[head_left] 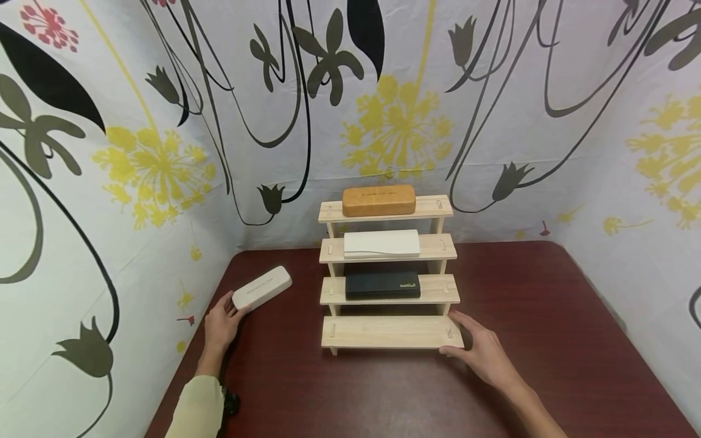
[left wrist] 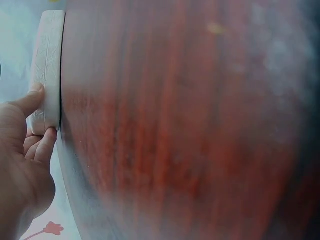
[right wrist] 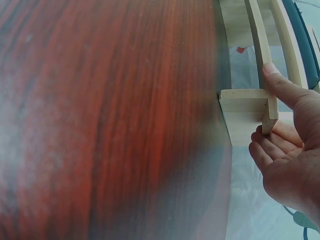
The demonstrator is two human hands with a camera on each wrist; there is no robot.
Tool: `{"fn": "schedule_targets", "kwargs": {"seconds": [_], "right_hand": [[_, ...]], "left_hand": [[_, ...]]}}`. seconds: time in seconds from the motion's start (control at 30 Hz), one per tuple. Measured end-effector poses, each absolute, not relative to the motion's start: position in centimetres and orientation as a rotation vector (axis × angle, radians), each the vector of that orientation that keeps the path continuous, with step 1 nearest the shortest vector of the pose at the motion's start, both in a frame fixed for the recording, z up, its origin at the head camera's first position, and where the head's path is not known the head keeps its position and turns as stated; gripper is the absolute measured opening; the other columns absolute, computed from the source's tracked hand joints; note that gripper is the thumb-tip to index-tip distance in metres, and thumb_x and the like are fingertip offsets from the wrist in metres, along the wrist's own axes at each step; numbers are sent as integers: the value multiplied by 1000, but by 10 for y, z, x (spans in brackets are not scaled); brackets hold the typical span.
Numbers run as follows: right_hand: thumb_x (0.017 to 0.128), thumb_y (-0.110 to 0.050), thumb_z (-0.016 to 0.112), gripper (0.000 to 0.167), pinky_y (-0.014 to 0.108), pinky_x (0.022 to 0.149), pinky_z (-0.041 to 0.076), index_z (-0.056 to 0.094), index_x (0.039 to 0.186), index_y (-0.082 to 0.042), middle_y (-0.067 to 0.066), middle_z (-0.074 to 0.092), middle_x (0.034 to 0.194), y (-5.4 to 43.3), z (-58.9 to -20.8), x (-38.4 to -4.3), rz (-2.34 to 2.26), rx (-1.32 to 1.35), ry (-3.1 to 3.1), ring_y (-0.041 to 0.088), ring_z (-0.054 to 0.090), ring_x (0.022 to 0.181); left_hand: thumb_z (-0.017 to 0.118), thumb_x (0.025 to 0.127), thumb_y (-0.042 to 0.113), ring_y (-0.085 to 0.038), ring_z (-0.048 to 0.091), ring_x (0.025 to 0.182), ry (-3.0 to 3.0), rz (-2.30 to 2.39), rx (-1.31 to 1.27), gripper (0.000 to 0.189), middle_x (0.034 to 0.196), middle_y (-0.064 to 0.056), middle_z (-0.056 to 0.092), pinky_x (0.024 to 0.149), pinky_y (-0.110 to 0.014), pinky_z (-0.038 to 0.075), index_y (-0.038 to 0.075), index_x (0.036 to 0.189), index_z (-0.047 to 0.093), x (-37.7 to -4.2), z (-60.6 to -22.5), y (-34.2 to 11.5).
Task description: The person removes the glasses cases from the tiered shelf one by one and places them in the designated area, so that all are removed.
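At the table's left side my left hand (head_left: 221,323) holds the near end of a white glasses case (head_left: 262,288). In the left wrist view the thumb presses one side of the case and the fingertips (left wrist: 50,134) curl at its end. The case lies slanted on the tabletop. My right hand (head_left: 486,353) grips the right end of the lowest step of a four-step wooden display stand (head_left: 391,332). The right wrist view has the thumb on the step's front edge and the other fingers bent around its end.
On the stand's upper steps rest a tan case (head_left: 379,201), a white case (head_left: 381,243) and a black case (head_left: 382,285) with lettering. The bottom step holds none. A dark red wooden table (head_left: 394,395) lies beneath, with flower-printed cloth (head_left: 323,140) hanging around it.
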State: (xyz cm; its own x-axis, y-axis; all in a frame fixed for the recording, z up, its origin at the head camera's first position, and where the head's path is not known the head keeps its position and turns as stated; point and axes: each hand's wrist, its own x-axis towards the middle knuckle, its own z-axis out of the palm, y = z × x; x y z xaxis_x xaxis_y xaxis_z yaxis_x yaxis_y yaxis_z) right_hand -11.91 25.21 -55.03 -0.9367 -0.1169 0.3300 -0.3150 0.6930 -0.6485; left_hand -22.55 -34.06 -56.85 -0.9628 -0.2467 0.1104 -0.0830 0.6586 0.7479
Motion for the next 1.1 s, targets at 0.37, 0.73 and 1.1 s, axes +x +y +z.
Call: {"fn": "schedule_targets", "kwargs": {"seconds": [0.37, 0.73, 1.1], "right_hand": [[76, -25, 98, 78, 63, 101, 50, 64, 141, 2, 24, 65, 140, 252, -551, -119, 1065, 349, -2624, 47, 61, 129], [77, -24, 98, 78, 64, 102, 50, 63, 141, 2, 25, 64, 141, 252, -551, -119, 1081, 344, -2641, 48, 60, 131], [77, -23, 98, 78, 65, 102, 50, 63, 142, 3, 27, 63, 142, 252, -551, -120, 1076, 353, -2649, 49, 59, 131]], "left_hand": [[76, 101, 13, -47, 53, 137, -2683, -1237, 279, 77, 161, -34, 38, 107, -51, 50, -6, 163, 34, -228, -570, -339], [78, 99, 28, -48, 42, 147, -2704, -1102, 290, 83, 160, -32, 41, 120, -61, 36, -7, 161, 36, -223, -568, -338], [78, 99, 36, -42, 42, 149, -2451, -1101, 274, 81, 162, -21, 46, 121, -59, 34, 0, 161, 42, -217, -544, -315]]}}
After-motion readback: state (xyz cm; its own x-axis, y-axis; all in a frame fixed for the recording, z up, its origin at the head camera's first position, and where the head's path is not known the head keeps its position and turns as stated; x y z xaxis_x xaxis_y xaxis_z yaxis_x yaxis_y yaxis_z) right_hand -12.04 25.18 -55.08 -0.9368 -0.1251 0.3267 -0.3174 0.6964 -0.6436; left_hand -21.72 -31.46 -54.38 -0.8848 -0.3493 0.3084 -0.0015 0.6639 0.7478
